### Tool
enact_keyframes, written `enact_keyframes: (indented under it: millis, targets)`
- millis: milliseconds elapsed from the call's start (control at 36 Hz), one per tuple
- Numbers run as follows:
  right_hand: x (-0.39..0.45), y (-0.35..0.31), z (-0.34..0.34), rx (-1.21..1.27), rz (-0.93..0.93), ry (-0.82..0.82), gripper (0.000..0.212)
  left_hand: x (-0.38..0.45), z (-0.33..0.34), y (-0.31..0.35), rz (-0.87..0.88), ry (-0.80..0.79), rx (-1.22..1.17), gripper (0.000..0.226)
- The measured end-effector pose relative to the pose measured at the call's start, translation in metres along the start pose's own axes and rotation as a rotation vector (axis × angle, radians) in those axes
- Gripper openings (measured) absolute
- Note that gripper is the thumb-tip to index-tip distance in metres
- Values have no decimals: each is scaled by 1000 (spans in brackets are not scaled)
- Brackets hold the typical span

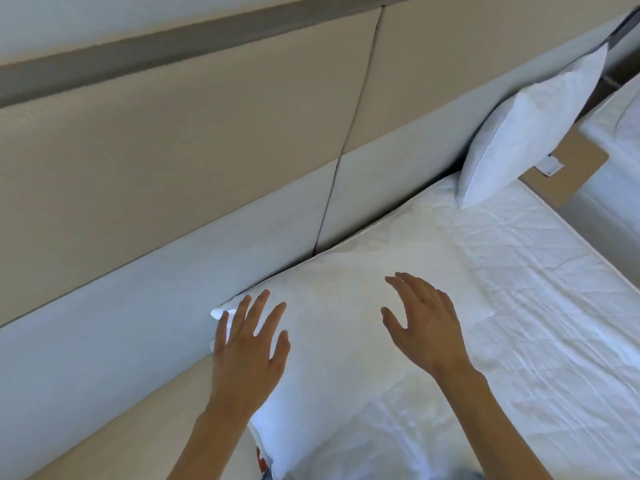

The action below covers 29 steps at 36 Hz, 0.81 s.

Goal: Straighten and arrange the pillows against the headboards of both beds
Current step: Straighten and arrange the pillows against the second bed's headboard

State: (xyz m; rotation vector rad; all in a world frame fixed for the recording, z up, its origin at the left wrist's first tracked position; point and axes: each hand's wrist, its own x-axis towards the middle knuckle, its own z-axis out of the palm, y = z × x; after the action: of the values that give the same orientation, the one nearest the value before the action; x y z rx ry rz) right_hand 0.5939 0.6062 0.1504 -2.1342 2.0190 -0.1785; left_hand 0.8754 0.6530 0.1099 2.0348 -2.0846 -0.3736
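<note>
A white pillow (346, 292) lies flat on the near bed, its long edge along the padded headboard (194, 140). My left hand (247, 344) hovers over the pillow's left corner with fingers spread, holding nothing. Over the middle of the pillow is my right hand (424, 325), open, fingers slightly curled. A second white pillow (530, 129) stands tilted upright against the headboard at the far end of the same bed. The bed's quilted white mattress cover (540, 292) stretches to the right.
A beige nightstand top (571, 168) with a small white card (550, 165) sits between the beds. The second bed's white corner (613, 140) shows at the far right. A grey ledge (173, 39) runs above the headboard panels.
</note>
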Motion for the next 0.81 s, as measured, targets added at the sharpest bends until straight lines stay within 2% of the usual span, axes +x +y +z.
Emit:
enact_keyframes:
  millis: [194,306,417,583,722,806]
  targets:
    - [62,44,35,-32,-142,-73,52,28,59,3,-203,8,-6,51]
    - [109,73,70,-62,-254,-112,52,50,113,2,-305,-59,8,55]
    - [156,95,112,-81,-319,-206,54,74,163,-2,-333,-90,11,60]
    - [226,119,173,-72,-328,-369,55,132,205,-20,-368,-127,-30,57]
    - [272,128,211,331,-114,-590,44,169,230,-34,-542,-238,-127,58]
    - [294,136,234,253,-109,-589,45,178,240,-40,-541,-288,-70,60]
